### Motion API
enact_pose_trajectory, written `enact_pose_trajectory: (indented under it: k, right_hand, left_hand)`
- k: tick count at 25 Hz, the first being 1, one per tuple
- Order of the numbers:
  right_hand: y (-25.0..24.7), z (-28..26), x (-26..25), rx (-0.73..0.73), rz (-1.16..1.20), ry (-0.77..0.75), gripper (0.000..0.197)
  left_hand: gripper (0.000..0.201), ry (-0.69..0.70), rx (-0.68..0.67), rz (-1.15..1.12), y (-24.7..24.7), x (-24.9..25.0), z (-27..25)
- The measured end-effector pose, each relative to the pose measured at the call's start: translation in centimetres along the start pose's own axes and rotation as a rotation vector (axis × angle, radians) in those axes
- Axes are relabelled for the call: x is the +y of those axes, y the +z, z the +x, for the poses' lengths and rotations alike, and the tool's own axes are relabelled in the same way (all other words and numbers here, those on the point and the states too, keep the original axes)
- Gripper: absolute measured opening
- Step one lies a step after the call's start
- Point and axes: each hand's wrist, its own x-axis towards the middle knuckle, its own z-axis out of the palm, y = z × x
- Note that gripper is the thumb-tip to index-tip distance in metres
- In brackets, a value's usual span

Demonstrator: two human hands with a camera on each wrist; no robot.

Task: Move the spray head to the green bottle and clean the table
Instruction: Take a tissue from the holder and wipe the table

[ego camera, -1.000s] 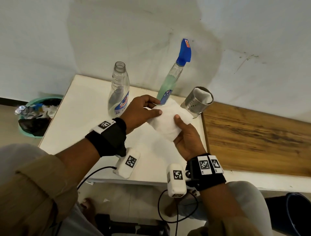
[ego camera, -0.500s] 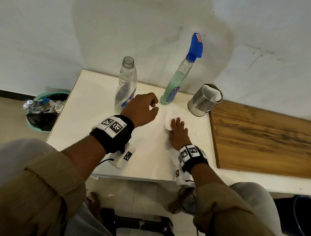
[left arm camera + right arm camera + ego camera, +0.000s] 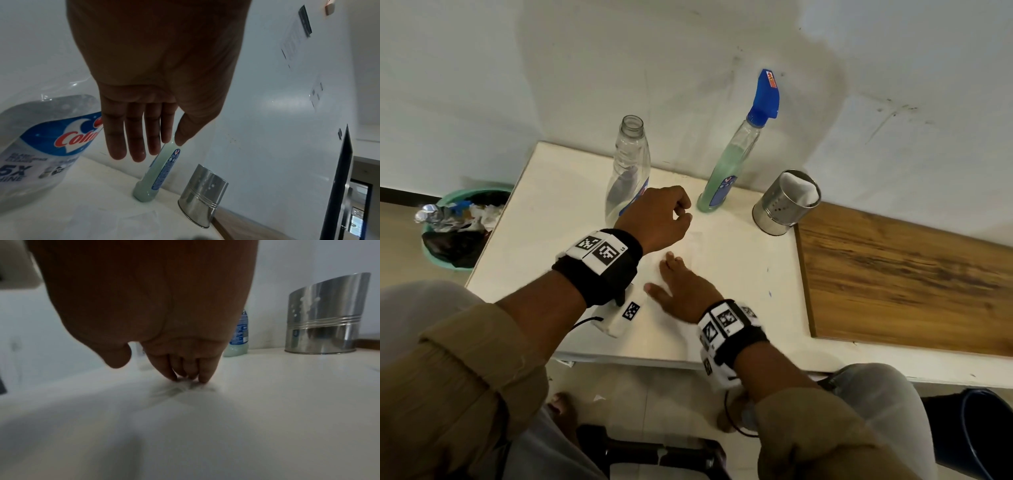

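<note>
The green bottle stands at the back of the white table with the blue spray head on its neck. Left of it stands the clear bottle, its neck uncapped. My right hand lies palm down on a thin white tissue and presses it onto the table; in the right wrist view the fingertips dig into the wrinkled tissue. My left hand hovers just in front of the clear bottle, holding nothing, with its fingers hanging relaxed.
A steel cup with tissues in it stands right of the green bottle. A wooden board adjoins the table on the right. A green waste bin sits on the floor at the left, a dark bucket at lower right.
Both hands held the tissue in the air; my left hand let go. My right hand laid it on the table and has slid it toward me and to the left.
</note>
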Motion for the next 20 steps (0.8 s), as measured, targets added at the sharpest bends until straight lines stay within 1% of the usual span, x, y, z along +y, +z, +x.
enact_pose_trajectory:
  k: [2,3,4,6,7,10,13,15,17,20]
  right_hand:
    - [-1.1,1.0,0.2,0.14,0.035,0.007,0.063]
    - [-1.0,1.4,0.2,0.16,-0.013,-0.015,0.066]
    - [-0.5,1.7,0.2,0.11,-0.09,-0.038,0.073]
    - [1.1,2.0,0.4,-0.007,-0.236,-0.034,0.085]
    - [1.6,2.1,0.5,-0.016,-0.273,-0.026,0.086]
    - [1.5,2.3,1.3,0.007,-0.242,-0.029,0.085]
    - [1.1,2.4,1.8,-0.023,-0.227,-0.017,0.085]
    - [1.1,2.4,1.9,-0.034,-0.218,0.02,0.085]
    - [0.8,2.3,3.1,-0.014,-0.174,0.084,0.087]
    - [-0.6,1.4,7.6,0.031,-0.095,0.26,0.091]
  left_hand:
    - [0.021,-0.002,-0.003,0.005,-0.1,0.0,-0.1]
    - [0.021,0.0,-0.003,0.009,-0.2,0.0,0.0]
    - [0.022,0.0,-0.003,0.009,-0.3,0.0,0.0]
    - [0.022,0.005,-0.003,0.01,-0.4,0.1,-0.1]
    - [0.022,0.008,-0.004,0.014,-0.4,0.1,-0.1]
    - [0.022,0.002,-0.007,0.016,-0.5,0.0,-0.2]
    - [0.023,-0.005,-0.025,0.032,-0.7,0.0,-0.4]
    - [0.024,-0.012,-0.032,0.039,-0.9,-0.1,-0.5]
    - [0.024,-0.019,-0.033,0.038,-1.0,-0.2,-0.6]
    - [0.024,-0.024,-0.025,0.039,-1.0,-0.2,-0.6]
